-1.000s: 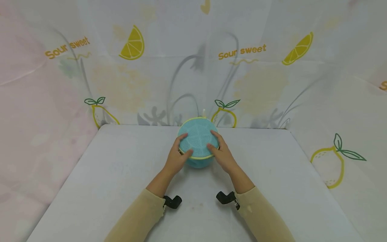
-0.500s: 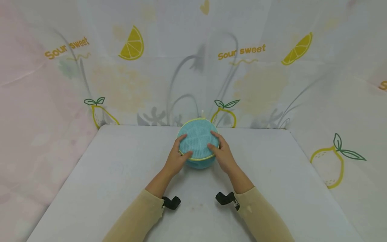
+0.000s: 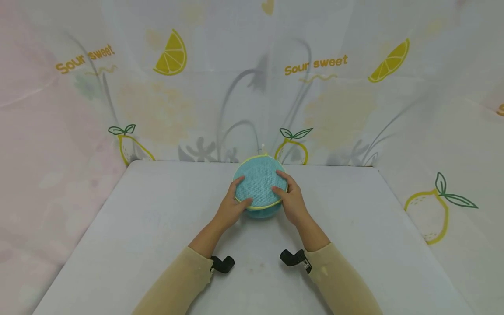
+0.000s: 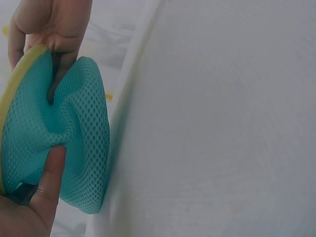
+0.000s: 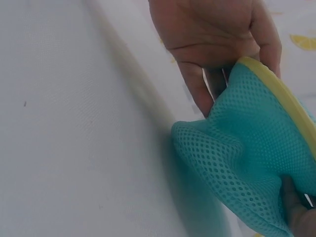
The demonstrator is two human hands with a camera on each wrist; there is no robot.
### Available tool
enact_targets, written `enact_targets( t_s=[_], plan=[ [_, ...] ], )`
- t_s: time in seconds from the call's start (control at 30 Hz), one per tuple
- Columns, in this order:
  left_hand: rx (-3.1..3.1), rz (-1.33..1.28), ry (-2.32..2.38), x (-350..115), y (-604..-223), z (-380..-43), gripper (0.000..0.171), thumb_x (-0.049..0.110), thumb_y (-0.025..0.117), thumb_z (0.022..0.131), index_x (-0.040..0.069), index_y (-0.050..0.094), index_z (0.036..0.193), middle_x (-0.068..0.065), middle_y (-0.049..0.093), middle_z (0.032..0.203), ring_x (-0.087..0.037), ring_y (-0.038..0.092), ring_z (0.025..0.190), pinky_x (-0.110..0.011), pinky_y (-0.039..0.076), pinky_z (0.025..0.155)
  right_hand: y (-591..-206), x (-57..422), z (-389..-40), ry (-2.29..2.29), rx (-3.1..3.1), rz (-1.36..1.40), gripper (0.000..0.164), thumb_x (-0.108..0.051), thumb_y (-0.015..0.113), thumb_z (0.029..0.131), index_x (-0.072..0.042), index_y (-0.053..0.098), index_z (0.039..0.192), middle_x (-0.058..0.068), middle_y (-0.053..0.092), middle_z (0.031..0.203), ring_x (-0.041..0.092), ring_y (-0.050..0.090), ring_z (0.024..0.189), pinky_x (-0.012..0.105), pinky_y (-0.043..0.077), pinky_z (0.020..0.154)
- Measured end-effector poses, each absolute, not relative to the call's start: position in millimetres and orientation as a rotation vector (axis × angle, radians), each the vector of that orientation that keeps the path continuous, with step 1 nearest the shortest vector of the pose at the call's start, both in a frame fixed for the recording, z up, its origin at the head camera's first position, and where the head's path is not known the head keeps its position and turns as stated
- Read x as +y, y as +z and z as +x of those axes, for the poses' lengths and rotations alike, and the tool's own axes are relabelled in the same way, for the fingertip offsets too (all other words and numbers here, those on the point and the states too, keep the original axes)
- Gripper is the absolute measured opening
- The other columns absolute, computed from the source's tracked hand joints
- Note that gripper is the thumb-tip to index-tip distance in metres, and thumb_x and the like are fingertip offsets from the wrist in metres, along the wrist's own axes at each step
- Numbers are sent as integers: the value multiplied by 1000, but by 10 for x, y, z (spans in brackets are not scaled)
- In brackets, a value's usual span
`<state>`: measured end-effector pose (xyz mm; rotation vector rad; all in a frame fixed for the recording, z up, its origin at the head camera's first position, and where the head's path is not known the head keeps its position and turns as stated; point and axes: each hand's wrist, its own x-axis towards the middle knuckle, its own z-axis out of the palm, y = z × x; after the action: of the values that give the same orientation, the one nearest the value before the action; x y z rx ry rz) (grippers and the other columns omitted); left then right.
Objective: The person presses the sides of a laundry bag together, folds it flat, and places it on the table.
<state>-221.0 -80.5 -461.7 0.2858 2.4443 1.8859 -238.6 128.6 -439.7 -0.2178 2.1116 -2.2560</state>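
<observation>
A round teal mesh bag with yellow trim is held between both hands over the far middle of the white table. My left hand grips its left side, thumb on the mesh top near the front rim. On the opposite side my right hand holds it the same way, with thumb and forefinger on the top. The wrist views show the soft lower wall of the bag dented and creased, with fingers pressing into it. Whether anything is inside the bag cannot be seen.
The white table spreads out around the bag. A lemon-printed cloth hangs behind the far edge and along both sides. Black camera mounts jut inward from both sleeves, above the tabletop.
Both hands keep their hold on the bag. It has shifted very slightly to the right, and its yellow front rim sits a little lower, covering more of the lower body.
</observation>
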Motion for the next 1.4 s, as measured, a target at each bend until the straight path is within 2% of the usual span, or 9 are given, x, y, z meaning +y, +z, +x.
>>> enact_targets(
  t_s=[0.1, 0.43, 0.57, 0.67, 0.77, 0.83, 1.0, 1.2, 1.4],
  plan=[
    [2418, 276, 1886, -794, -4637, -2212, 76, 23, 65, 97, 27, 21, 159, -18, 16, 165, -39, 39, 140, -45, 56, 88, -4390, 1285, -2380, -2275, 2085, -205, 58, -2, 58, 99, -8, 37, 152, 11, 19, 164, 26, 21, 150, 39, 26, 119],
    [2383, 258, 1903, -774, -4657, -2208, 76, 21, 65, 98, 29, 20, 159, -19, 17, 163, -36, 60, 115, -38, 59, 77, -4379, 1269, -2378, -2345, 1993, -171, 58, 3, 57, 98, -7, 37, 152, 9, 19, 165, 23, 20, 150, 37, 27, 118],
    [2341, 244, 1944, -769, -4639, -2212, 77, 18, 65, 97, 27, 20, 159, -17, 14, 164, -38, 55, 122, -42, 58, 79, -4367, 1262, -2369, -2336, 1999, -170, 58, 3, 57, 99, -6, 37, 152, 10, 19, 165, 24, 20, 151, 38, 26, 119],
    [2299, 216, 1997, -763, -4636, -2219, 78, 14, 65, 97, 25, 20, 159, -16, 9, 166, -40, 38, 139, -49, 53, 93, -4374, 1259, -2368, -2320, 2019, -175, 58, 2, 58, 99, -7, 37, 152, 10, 19, 165, 24, 18, 151, 37, 25, 119],
    [2279, 194, 2048, -758, -4634, -2221, 78, 12, 64, 96, 23, 21, 159, -14, 6, 167, -38, 19, 149, -54, 36, 111, -4393, 1262, -2370, -2292, 2040, -185, 58, 0, 58, 99, -7, 36, 153, 9, 18, 165, 23, 16, 152, 38, 23, 120],
    [2274, 185, 2074, -757, -4630, -2216, 77, 12, 64, 96, 23, 21, 159, -12, 6, 167, -35, 13, 151, -52, 25, 118, -4407, 1264, -2371, -2280, 2044, -190, 58, -1, 58, 99, -8, 36, 153, 9, 18, 165, 23, 15, 152, 37, 24, 120],
    [2295, 179, 2123, -759, -4640, -2222, 73, 11, 64, 95, 21, 26, 157, -11, 12, 166, -31, 12, 152, -49, 15, 121, -4429, 1262, -2369, -2258, 2031, -204, 60, -1, 59, 99, -9, 35, 154, 10, 15, 166, 26, 17, 151, 41, 27, 118],
    [2325, 141, 2194, -776, -4645, -2247, 68, 10, 65, 96, 16, 31, 155, -13, 21, 164, -30, 17, 151, -48, 15, 121, -4456, 1256, -2384, -2200, 2039, -201, 62, -3, 61, 99, -14, 34, 154, 10, 16, 165, 29, 26, 148, 48, 35, 113],
    [2268, 122, 2287, -805, -4619, -2267, 66, 10, 65, 97, 10, 32, 154, -15, 22, 163, -31, 19, 151, -46, 17, 121, -4446, 1247, -2388, -2152, 2047, -211, 65, -2, 61, 99, -13, 31, 155, 16, 17, 165, 34, 27, 147, 51, 36, 112]
  ],
)
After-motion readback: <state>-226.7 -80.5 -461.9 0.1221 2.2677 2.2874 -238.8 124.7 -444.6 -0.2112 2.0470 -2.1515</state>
